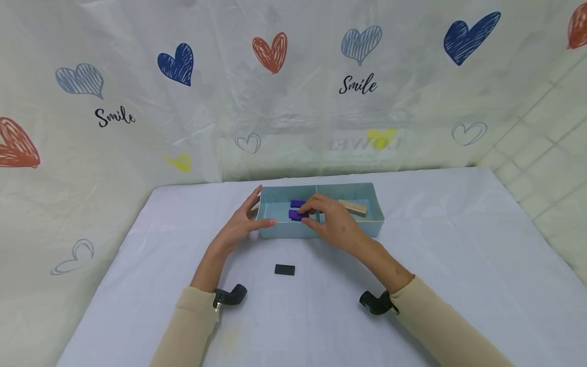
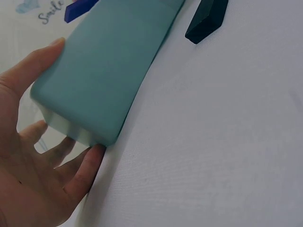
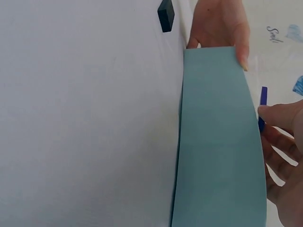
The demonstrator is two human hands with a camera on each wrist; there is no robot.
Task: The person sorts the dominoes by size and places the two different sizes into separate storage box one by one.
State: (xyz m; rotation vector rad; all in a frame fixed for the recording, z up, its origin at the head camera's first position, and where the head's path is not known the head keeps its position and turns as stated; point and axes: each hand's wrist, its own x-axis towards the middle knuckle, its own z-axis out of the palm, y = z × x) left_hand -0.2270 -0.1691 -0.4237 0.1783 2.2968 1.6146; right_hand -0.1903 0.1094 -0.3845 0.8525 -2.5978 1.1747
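Purple block [image 1: 298,214] is being pinched by right hand [image 1: 332,220] inside left compartment of light-blue plastic tray [image 1: 293,229], w/ tray's left end being braced by open left hand [image 1: 240,224]; black rectangular block [image 1: 285,269] is left lying on table [image 1: 458,265], nearer front edge.

I see bright, even, diffuse light with only faint soft shadows under the forearms. The head view bends at its edges, curving the tiled wall at upper right. In my wrist views the teal plastic box [image 2: 102,71] looks soft, slightly blurred; no harsh glare.
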